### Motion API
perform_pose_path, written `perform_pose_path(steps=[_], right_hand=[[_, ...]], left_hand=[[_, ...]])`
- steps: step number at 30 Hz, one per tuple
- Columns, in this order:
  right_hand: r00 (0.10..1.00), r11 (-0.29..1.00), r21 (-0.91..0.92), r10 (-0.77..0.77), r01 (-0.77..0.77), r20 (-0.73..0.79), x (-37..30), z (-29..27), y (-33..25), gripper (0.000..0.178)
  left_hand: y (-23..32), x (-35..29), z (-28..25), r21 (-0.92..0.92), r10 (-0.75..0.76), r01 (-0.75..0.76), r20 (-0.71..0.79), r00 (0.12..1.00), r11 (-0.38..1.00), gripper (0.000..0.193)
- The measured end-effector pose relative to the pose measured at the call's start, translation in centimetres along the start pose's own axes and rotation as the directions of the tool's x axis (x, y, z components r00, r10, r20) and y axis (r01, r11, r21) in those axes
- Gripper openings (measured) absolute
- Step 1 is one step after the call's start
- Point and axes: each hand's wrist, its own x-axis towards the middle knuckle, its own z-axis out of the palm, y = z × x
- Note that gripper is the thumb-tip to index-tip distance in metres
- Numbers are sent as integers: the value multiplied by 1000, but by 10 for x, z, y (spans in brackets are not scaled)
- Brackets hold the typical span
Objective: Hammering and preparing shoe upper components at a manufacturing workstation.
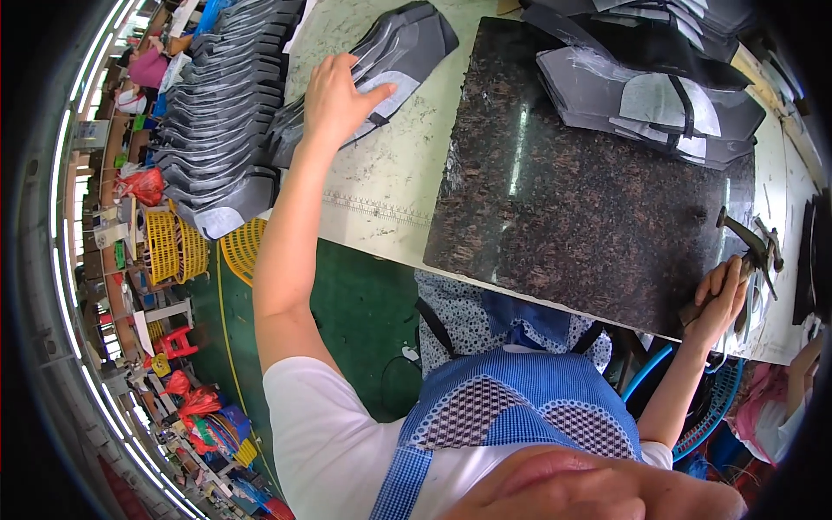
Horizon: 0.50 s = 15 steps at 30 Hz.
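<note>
My left hand [336, 100] lies on a stack of grey and black shoe-upper pieces [407, 48] on the pale table, its thumb spread away from the fingers. On the right, my right hand [721, 299] is closed round the handle of a hammer [752, 243] at the edge of a dark speckled stone slab [563, 199]. Beyond the slab's middle, another pile of the same grey pieces [589, 87] lies with black strips and pale patches showing. To the left, a long overlapping row of these pieces [221, 130] runs along the table edge.
The pale table [373, 217] has ruler marks near its front edge. Yellow plastic baskets [165, 247] stand left of it, above a green floor [364, 303]. A blue basket [711, 416] is below the table at right, with another person [771, 412] beside it.
</note>
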Motion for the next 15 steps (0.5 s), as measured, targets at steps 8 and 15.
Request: perform_pose_path(steps=[8, 15], right_hand=[[998, 997, -51, -62, 64, 29, -5, 6, 3, 13], [832, 995, 40, 53, -89, 552, -73, 135, -21, 44]], left_hand=[[17, -14, -65, -629, 273, -74, 226, 935, 774, 47], [57, -73, -126, -858, -103, -139, -217, 971, 494, 14]])
